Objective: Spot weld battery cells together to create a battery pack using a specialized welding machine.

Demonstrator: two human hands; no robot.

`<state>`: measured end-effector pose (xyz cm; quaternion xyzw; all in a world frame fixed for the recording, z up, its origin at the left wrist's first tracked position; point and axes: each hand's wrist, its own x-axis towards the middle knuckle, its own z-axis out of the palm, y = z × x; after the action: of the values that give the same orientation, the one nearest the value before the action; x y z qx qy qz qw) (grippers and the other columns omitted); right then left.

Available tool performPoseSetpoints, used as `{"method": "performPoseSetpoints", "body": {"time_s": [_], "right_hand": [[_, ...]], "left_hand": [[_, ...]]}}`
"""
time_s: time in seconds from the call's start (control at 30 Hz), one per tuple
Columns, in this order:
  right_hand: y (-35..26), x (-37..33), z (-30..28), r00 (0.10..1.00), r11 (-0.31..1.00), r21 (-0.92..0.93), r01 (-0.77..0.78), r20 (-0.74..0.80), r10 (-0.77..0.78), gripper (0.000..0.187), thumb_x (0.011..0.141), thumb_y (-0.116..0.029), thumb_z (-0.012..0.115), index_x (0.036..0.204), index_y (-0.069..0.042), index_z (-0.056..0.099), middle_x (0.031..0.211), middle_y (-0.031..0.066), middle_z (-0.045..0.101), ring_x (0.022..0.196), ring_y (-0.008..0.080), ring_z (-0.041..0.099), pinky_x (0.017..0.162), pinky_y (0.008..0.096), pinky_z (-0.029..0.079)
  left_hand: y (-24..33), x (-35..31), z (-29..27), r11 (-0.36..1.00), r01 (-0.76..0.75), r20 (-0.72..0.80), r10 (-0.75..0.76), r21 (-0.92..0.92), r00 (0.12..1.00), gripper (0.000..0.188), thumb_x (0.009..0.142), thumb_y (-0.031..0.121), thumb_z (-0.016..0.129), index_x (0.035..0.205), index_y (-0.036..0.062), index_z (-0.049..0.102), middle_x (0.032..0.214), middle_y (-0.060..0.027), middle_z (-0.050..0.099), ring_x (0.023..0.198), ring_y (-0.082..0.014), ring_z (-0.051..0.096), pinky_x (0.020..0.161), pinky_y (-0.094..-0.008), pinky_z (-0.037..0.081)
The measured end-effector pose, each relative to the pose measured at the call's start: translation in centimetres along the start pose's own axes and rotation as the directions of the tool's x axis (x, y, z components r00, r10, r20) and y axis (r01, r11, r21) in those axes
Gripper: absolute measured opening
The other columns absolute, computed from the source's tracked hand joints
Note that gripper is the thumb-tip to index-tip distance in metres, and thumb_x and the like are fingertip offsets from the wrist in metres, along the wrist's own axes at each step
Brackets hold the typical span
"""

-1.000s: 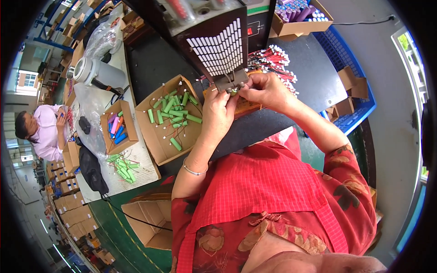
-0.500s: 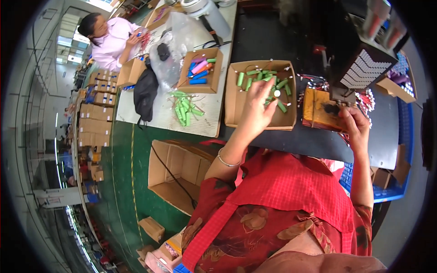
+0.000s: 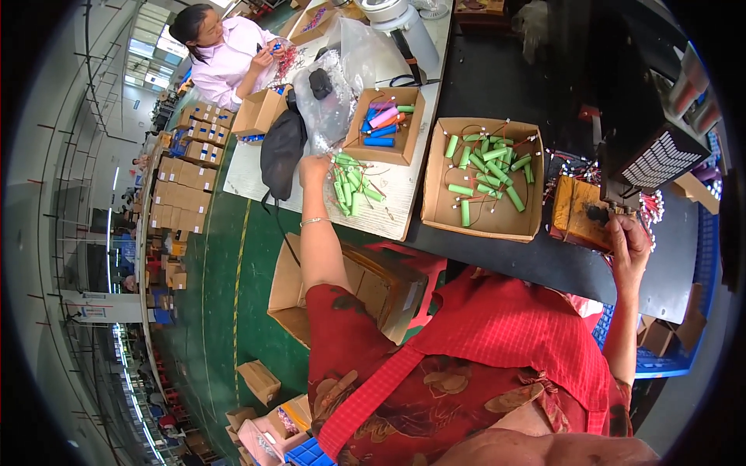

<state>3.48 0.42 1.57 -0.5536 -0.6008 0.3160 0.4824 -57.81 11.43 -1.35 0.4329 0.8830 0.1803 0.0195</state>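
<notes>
My left hand point(image 3: 314, 168) is stretched out to the white tabletop, at the left edge of a loose pile of green cylindrical battery cells point(image 3: 353, 190) with thin wires. Its fingers are too small and foreshortened to make out. My right hand point(image 3: 631, 242) is at the front of a black bench machine point(image 3: 653, 151), its fingertips pinched together beside a worn orange block point(image 3: 579, 210). Whatever they pinch is hidden. Between my hands stands a shallow cardboard box point(image 3: 443, 217) holding several more green cells point(image 3: 497, 167) with wires and white connectors.
A smaller cardboard box point(image 3: 416, 128) holds blue, purple, orange and green cells. Beyond lie a black bag point(image 3: 281, 155), a clear plastic bag point(image 3: 326, 116) and a grey canister point(image 3: 412, 39). Across the table a person point(image 3: 233, 54) handles small parts. An open carton point(image 3: 291, 299) stands below.
My left hand has left the cardboard box of green cells and moved left to the pile on the white tabletop. My right hand stays at the machine. The whole view has shifted somewhat.
</notes>
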Motion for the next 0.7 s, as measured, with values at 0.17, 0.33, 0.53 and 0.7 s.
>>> {"method": "performPoseSetpoints", "body": {"time_s": [0.17, 0.33, 0.53, 0.7], "right_hand": [[-0.6, 0.0, 0.6, 0.994, 0.990, -0.099, 0.105, -0.019, -0.107, 0.012, 0.086, -0.011, 0.058, 0.089, 0.000, 0.061, 0.075, 0.0032, 0.057, 0.069, 0.0104, 0.051, 0.065, 0.0235, 0.042], [-0.7, 0.0, 0.7, 0.994, 0.989, -0.098, 0.107, -0.011, -0.109, 0.012, 0.086, -0.011, 0.058, 0.089, 0.000, 0.061, 0.075, 0.0034, 0.057, 0.069, 0.0108, 0.051, 0.065, 0.0239, 0.042], [-1.2, -0.6, 1.0, 0.991, 0.995, -0.020, 0.103, -0.079, -0.104, 0.010, 0.085, -0.007, 0.058, 0.090, 0.001, 0.061, 0.074, 0.0038, 0.056, 0.068, 0.0098, 0.053, 0.061, 0.0222, 0.042], [-7.6, -0.1, 3.6, 0.902, 0.907, 0.109, 0.407, 0.108, -0.418, 0.008, 0.077, 0.003, 0.060, 0.085, 0.002, 0.062, 0.073, 0.0094, 0.060, 0.066, 0.0189, 0.058, 0.059, 0.0275, 0.045]], "left_hand": [[-1.5, 2.7, 0.7, 0.981, 0.149, 0.192, -0.171, 0.124, 0.966, 0.045, 0.064, 0.042, 0.068, 0.088, 0.0043, 0.068, 0.091, -0.0196, 0.064, 0.092, -0.0326, 0.061, 0.077, -0.0397, 0.047], [-0.5, 0.6, -3.6, 0.718, -0.213, -0.322, -0.016, -0.662, 0.946, 0.025, 0.077, 0.019, 0.066, 0.087, -0.0032, 0.066, 0.073, -0.0070, 0.065, 0.062, -0.0137, 0.059, 0.061, -0.0258, 0.047], [8.8, -6.4, -10.6, 0.007, -0.207, -0.207, -0.073, -0.978, 0.976, 0.023, 0.084, 0.016, 0.060, 0.097, 0.0000, 0.053, 0.082, -0.0079, 0.060, 0.070, -0.0143, 0.059, 0.059, -0.0235, 0.046], [17.8, -15.8, -8.0, -0.055, -0.216, -0.222, 0.313, -0.975, 0.923, 0.019, 0.087, 0.011, 0.054, 0.102, -0.0008, 0.052, 0.089, -0.0108, 0.063, 0.070, -0.0121, 0.059, 0.061, -0.0227, 0.046]]}}
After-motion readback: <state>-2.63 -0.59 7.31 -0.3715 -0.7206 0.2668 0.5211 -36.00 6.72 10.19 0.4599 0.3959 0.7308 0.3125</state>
